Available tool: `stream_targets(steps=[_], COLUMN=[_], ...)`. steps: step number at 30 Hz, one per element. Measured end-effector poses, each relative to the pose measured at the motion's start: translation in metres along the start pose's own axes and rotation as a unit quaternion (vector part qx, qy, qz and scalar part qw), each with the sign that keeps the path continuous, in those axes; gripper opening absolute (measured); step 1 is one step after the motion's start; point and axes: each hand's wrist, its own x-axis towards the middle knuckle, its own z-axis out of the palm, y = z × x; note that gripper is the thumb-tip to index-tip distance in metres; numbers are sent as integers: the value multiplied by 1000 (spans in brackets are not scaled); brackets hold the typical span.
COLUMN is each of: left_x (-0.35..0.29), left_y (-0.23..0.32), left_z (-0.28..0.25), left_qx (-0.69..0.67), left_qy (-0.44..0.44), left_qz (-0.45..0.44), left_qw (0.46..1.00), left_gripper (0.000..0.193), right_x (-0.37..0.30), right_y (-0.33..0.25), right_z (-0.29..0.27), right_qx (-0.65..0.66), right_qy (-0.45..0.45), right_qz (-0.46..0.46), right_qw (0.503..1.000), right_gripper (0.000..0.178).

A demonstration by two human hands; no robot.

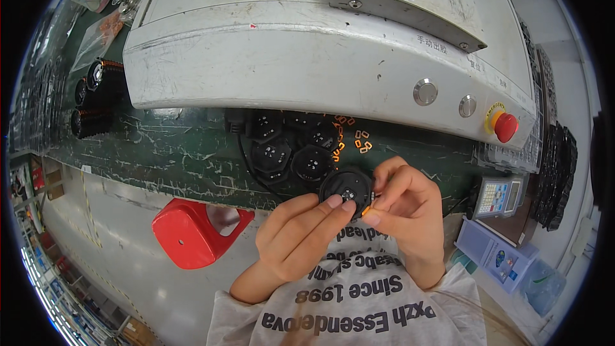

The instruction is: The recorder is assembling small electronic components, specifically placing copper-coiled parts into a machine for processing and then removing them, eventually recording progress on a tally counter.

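My left hand (296, 236) grips a round black plastic part (341, 182) near the front edge of the green table, its fingertips pressed on the part's face. My right hand (410, 200) pinches a small orange ring (366, 211) between thumb and finger, right at the part's lower right rim. Whether the ring is seated on the part I cannot tell. Just beyond lie several similar black parts (271, 155) with small pale dots on their faces. Loose orange rings (363, 141) are scattered to the right of them. A black cable (245, 161) runs down beside the group.
A large white machine (269, 57) spans the far side, with two metal push buttons (425, 91) and a red emergency stop (505, 127). Black cylindrical parts (102, 77) stand at left. A keypad device (496, 196) sits at right. A red stool (184, 236) is on the floor.
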Motion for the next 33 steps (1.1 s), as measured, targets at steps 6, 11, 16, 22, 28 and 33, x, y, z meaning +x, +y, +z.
stream_targets(steps=[6, 11, 16, 22, 28, 33], left_x=[1, 6, 10, 13, 15, 22], left_y=[0, 4, 1, -2, -6, -3], left_z=[-6, -8, -9, -13, -14, -18], left_qx=[8, 1, -3, 9, 26, -41], left_qy=[-13, -4, -7, -42, -53, -64], left_qz=[29, 64, 92, 113, 142, 86], left_qw=[999, 998, 996, 993, 988, 993], left_gripper=[29, 26, 24, 23, 23, 27], right_x=[12, 19, 19, 20, 20, 17], right_y=[-24, -24, -26, -28, -29, -27], right_z=[13, 4, 1, -3, -2, 0], right_qx=[84, 28, 9, -5, -19, -17], right_qy=[32, -66, -78, -91, -94, -80], right_qz=[117, 122, 93, 89, 83, 65], right_qw=[989, 990, 993, 992, 992, 994], right_gripper=[49, 71, 66, 62, 62, 63])
